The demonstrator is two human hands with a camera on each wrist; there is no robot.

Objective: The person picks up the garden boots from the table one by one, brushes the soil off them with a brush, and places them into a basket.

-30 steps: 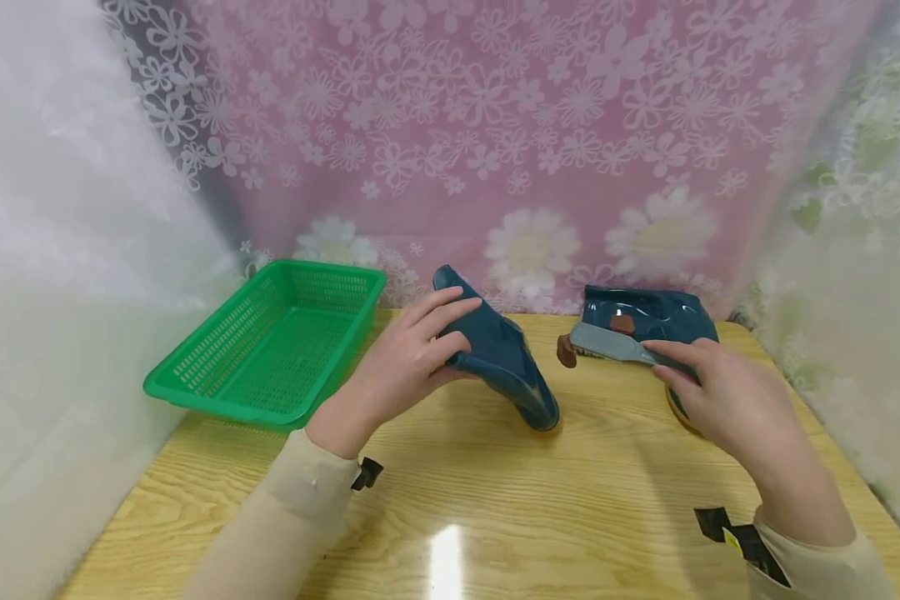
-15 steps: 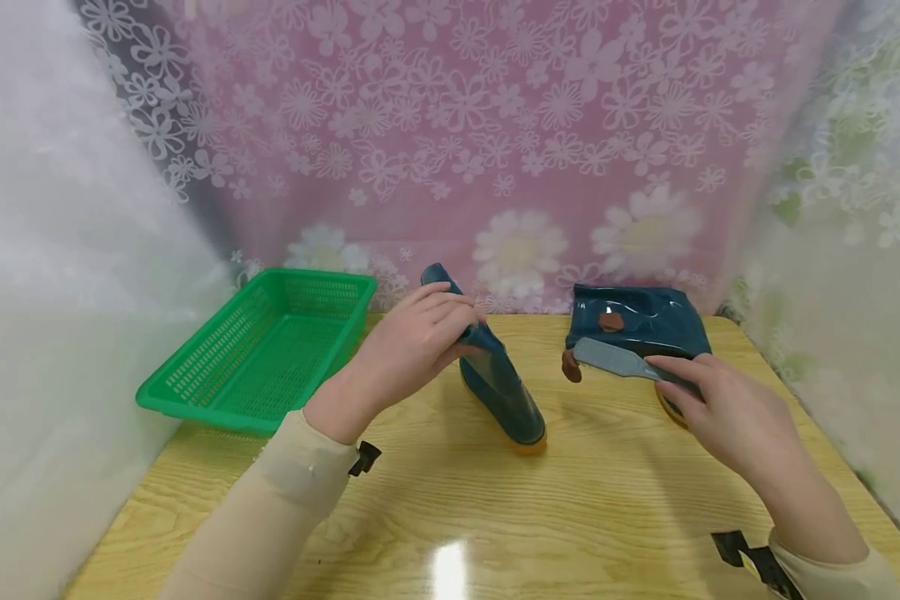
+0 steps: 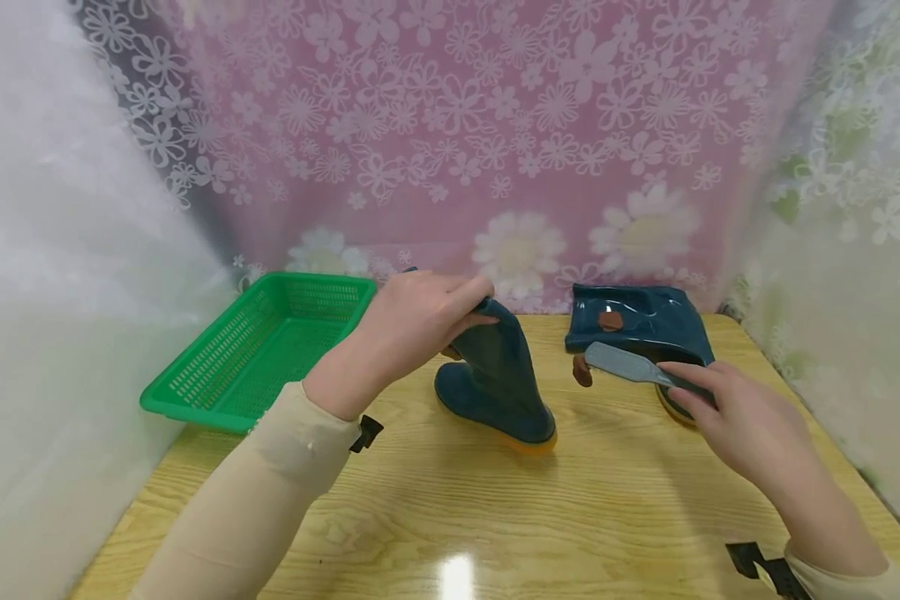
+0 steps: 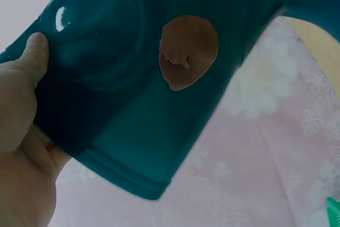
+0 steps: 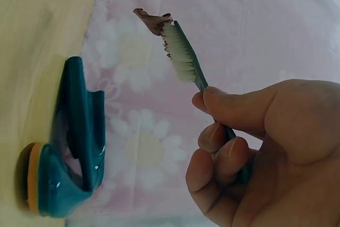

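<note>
A dark blue rubber boot (image 3: pixel 498 383) with an orange sole stands almost upright at the middle of the table. My left hand (image 3: pixel 408 321) grips the top of its shaft, thumb outside and fingers over the rim. On the shaft's side, hidden from the head view, sticks a flat brown clump (image 4: pixel 188 51). My right hand (image 3: pixel 753 425) holds a grey-green brush (image 3: pixel 622 362) by its handle, to the right of the boot and apart from it. Dirty-tipped white bristles (image 5: pixel 178 54) show in the right wrist view, and a brown piece (image 5: pixel 154 22) clings to their far end.
A second blue boot (image 3: pixel 648 304) lies on its side at the back right, with a brown patch (image 3: pixel 611 321) on it. On the left is a green plastic basket (image 3: pixel 187 412). A pink flowered curtain (image 3: pixel 450 208) hangs behind the wooden table (image 3: pixel 420 525).
My left hand has turned the boot from a tilted pose to nearly upright, its toe now pointing left. The brush has moved slightly right and down, the brown piece still on it.
</note>
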